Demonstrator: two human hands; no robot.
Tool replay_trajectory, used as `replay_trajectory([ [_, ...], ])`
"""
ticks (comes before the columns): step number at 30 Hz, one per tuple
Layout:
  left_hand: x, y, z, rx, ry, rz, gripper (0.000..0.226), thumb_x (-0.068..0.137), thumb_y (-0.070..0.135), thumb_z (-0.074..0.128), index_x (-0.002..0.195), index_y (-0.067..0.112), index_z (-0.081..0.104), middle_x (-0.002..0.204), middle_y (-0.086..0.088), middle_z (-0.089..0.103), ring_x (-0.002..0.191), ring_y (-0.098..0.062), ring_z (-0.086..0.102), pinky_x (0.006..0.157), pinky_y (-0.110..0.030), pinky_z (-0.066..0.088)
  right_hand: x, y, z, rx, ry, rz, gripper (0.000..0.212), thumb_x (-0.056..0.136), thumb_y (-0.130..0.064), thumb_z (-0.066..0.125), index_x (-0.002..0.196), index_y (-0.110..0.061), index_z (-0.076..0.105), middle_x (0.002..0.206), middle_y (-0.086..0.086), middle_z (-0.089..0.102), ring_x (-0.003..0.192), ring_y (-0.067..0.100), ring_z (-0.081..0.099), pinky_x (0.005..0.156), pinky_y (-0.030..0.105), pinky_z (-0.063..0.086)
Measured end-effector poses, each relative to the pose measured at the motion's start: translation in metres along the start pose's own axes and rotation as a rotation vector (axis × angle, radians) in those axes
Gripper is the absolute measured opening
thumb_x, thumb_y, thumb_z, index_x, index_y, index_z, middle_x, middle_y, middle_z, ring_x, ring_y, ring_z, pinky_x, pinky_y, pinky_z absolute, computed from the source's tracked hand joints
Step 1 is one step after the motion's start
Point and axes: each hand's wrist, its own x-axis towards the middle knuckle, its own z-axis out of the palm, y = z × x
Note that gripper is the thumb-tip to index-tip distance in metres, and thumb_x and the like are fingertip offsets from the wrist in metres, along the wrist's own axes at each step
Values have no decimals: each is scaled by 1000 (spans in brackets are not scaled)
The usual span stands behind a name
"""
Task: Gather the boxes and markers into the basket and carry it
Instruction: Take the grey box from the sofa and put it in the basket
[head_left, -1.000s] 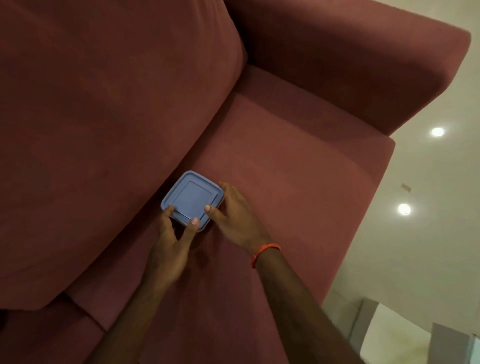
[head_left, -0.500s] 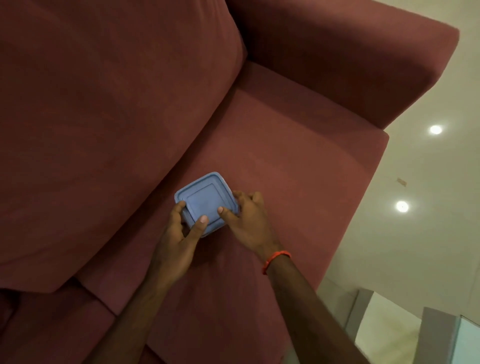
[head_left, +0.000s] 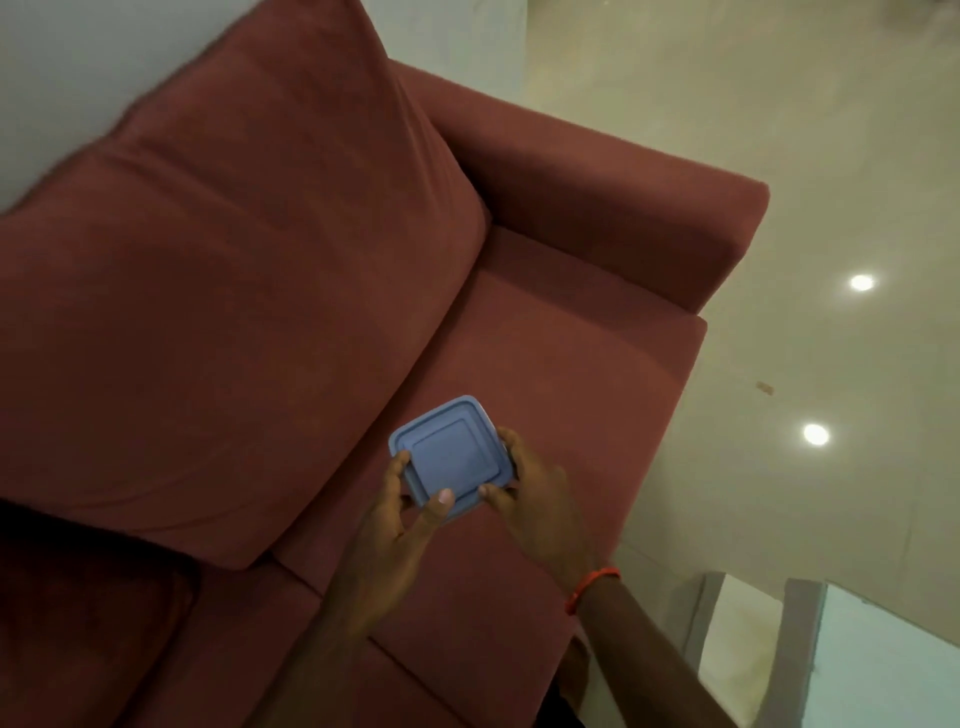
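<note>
A red sofa seat (head_left: 545, 395) lies under both hands, where a blue-lidded square box (head_left: 451, 456) sits between the fingers. The left hand (head_left: 400, 525) pinches its near-left corner, the right hand (head_left: 535, 488) its right edge; lifting level, thumbs pressing the lid, would likely keep it shut

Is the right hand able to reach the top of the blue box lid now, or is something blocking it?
Probably yes. The right hand already grips the blue box at its right edge; the left hand holds only the near-left corner, so most of the lid lies bare.
</note>
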Motion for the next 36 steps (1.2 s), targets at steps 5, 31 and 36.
replay_trajectory([
  [5,-61,47,-18,102,-9,22,62,97,42,59,152,27,34,112,18,62,85,18,58,67,4,39,-47,-50,-30,-74,-31,-40,61,90,-17,72,144,-14,45,118,-11,66,96,-1,62,78,13,47],
  [31,-156,101,1,231,-171,336,52,94,46,62,141,33,45,99,14,67,84,5,64,59,-5,43,-194,-118,-92,-225,264,157,66,87,-18,77,145,-8,48,138,15,60,122,27,59,104,28,43],
  [36,-164,103,18,206,-210,372,52,95,45,62,142,33,43,111,11,64,91,3,64,65,-14,44,-217,-115,-99,-209,330,196,68,86,-16,77,146,-8,47,137,15,61,122,28,60,104,29,44],
])
